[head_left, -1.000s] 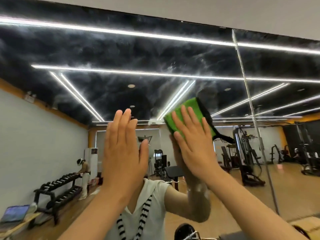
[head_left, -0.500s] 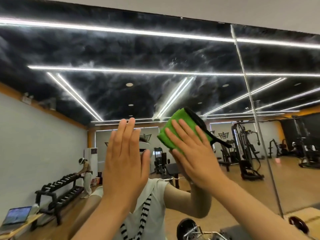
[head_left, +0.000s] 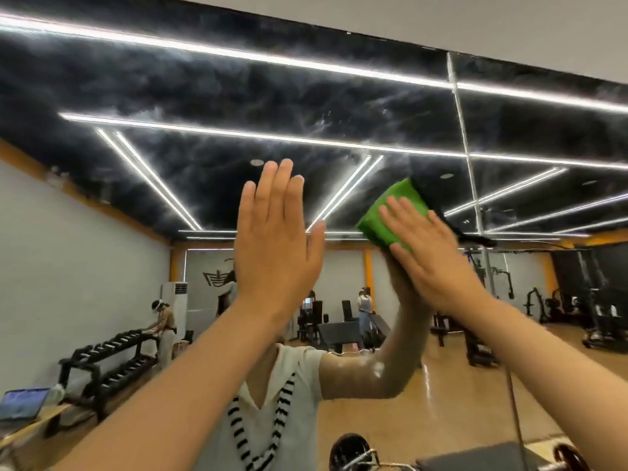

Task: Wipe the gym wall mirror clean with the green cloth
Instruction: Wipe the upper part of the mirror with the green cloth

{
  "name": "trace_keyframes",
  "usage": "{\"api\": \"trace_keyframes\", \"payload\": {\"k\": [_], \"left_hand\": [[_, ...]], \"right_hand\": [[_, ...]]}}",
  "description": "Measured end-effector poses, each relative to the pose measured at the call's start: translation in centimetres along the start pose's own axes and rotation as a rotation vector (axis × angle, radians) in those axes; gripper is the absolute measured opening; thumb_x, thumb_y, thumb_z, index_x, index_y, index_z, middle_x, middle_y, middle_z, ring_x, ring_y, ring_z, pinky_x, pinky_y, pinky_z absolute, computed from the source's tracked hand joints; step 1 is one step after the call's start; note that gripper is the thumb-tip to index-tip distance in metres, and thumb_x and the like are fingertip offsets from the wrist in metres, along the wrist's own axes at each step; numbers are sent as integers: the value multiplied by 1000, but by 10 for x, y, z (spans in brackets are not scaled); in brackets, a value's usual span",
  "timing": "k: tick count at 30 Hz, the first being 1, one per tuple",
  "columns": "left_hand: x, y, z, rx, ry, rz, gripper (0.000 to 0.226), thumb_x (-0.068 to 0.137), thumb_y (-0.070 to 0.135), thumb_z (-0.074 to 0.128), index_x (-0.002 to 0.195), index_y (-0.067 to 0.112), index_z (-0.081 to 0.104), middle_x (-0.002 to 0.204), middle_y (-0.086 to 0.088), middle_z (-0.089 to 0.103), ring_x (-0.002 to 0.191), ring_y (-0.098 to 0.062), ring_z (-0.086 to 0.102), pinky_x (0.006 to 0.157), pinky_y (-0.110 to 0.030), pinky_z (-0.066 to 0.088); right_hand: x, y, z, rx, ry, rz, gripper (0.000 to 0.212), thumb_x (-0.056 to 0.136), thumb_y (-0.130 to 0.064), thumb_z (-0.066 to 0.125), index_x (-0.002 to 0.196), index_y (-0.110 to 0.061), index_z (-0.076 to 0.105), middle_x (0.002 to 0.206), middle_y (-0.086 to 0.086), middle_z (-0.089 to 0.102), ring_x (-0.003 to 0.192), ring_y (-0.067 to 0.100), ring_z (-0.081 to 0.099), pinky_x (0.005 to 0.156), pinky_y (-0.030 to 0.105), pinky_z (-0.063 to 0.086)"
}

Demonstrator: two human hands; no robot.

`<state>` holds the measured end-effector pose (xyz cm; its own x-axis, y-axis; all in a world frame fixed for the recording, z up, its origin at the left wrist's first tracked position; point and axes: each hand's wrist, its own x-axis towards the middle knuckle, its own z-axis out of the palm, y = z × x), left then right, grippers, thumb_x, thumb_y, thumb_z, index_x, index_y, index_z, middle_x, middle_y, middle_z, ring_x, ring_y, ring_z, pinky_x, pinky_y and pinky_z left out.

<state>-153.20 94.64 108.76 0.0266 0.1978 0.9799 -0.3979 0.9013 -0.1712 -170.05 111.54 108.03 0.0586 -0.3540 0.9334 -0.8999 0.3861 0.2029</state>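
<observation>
mirror (head_left: 238, 96) free above green cloth (head_left: 390, 212), left hand (head_left: 275, 246) beside it, seam (head_left: 467, 158) right

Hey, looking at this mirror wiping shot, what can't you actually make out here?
All in the head view.
Green cloth: its lower part is hidden under the right hand.
Left hand: its back hides whether the palm touches the mirror.
Right hand: blurred by motion along its edges.
Laptop: cut by the left edge, screen too small to read.
Reflected person: too small for detail.
</observation>
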Motion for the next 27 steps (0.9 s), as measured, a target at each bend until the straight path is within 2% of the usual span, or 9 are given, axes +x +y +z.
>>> {"api": "trace_keyframes", "payload": {"k": [3, 6, 9, 13, 15, 17, 19, 23, 27], "left_hand": [[6, -25, 1, 51, -9, -19, 62, 98, 39, 32, 146, 1, 36, 159, -17, 33, 151, -32, 22, 125, -49, 14], [5, -41, 1, 41, -11, -64, 63, 98, 40, 32, 146, 1, 37, 159, -17, 33, 151, -30, 21, 125, -48, 15], [3, -40, 5, 58, -1, -39, 63, 98, 41, 34, 147, 2, 36, 159, -16, 33, 152, -29, 20, 125, -46, 13], [3, -42, 8, 70, 42, -46, 63, 97, 41, 42, 147, 2, 33, 158, -17, 33, 151, -30, 21, 124, -50, 19], [1, -43, 7, 49, 54, -45, 62, 98, 40, 42, 146, 2, 34, 158, -17, 34, 150, -29, 21, 123, -51, 20], [1, -43, 7, 25, 63, -36, 61, 98, 41, 38, 146, 3, 34, 157, -17, 34, 150, -29, 21, 123, -49, 19], [-1, -44, 7, 14, 57, -22, 59, 99, 41, 35, 145, 4, 33, 157, -17, 35, 150, -30, 22, 124, -48, 18], [-1, -44, 7, 17, 39, -11, 59, 99, 42, 34, 144, 4, 35, 157, -16, 36, 151, -29, 22, 124, -48, 18], [0, -44, 9, 21, 39, -22, 60, 98, 42, 35, 145, 4, 34, 156, -16, 36, 150, -29, 23, 124, -49, 20]], "right_hand": [[43, 15, -13, 25, 156, 243, 51, 106, -37, 24, 155, -27, 14, 165, -6, 11, 152, 7, 2, 124, 41, 0], [102, -13, -10, -7, 222, 333, 50, 110, -29, 24, 159, -25, 15, 168, -2, 8, 154, 12, 1, 122, 38, -1], [147, -56, -5, 15, 236, 284, 50, 110, -31, 22, 159, -27, 15, 168, -5, 8, 153, 10, 1, 121, 35, -2], [149, -119, 18, 11, 170, -54, 48, 110, -32, 24, 158, -29, 21, 166, -8, 13, 153, 7, 4, 120, 31, -3], [131, -112, 19, 69, 97, -170, 49, 107, -34, 25, 156, -28, 26, 165, -9, 18, 152, 5, 8, 121, 31, -2], [123, -78, 8, 87, 92, -153, 54, 103, -37, 26, 155, -26, 30, 163, -9, 23, 151, 6, 12, 122, 33, 2], [124, -44, -4, 59, 150, -40, 55, 102, -36, 27, 155, -24, 29, 163, -6, 24, 151, 8, 13, 123, 37, 6], [159, -47, -2, 5, 231, 191, 50, 110, -32, 24, 159, -29, 16, 167, -7, 10, 153, 7, 2, 121, 31, -2], [148, -66, 3, 28, 191, 48, 49, 109, -32, 25, 158, -30, 21, 166, -10, 14, 152, 4, 4, 120, 28, -3]]}}
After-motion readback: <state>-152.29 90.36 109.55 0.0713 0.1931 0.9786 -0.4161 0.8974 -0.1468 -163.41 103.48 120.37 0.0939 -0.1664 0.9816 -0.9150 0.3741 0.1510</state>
